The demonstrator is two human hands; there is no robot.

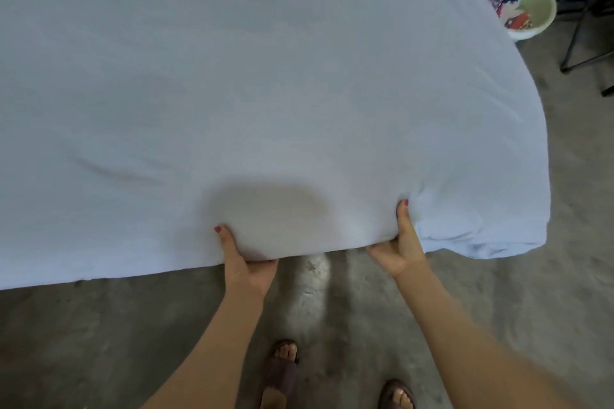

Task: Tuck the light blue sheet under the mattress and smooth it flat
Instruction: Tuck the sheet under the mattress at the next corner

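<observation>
Head view, looking down on the near edge of a mattress [498, 236] covered by the light blue sheet [232, 76]. The sheet lies over the whole visible top, mostly flat, with a shallow crease at left and a dent between the two thumbs. The left hand [247, 264] grips the covered edge: thumb on top, fingers curled underneath and hidden. The right hand [398, 244] grips the same edge nearer the rounded corner, thumb on top, fingers likewise hidden below. Two sandalled feet [282, 365] stand on the concrete floor [99, 342]. A pale bucket [528, 3] of coloured cloth sits beyond the far right side.
</observation>
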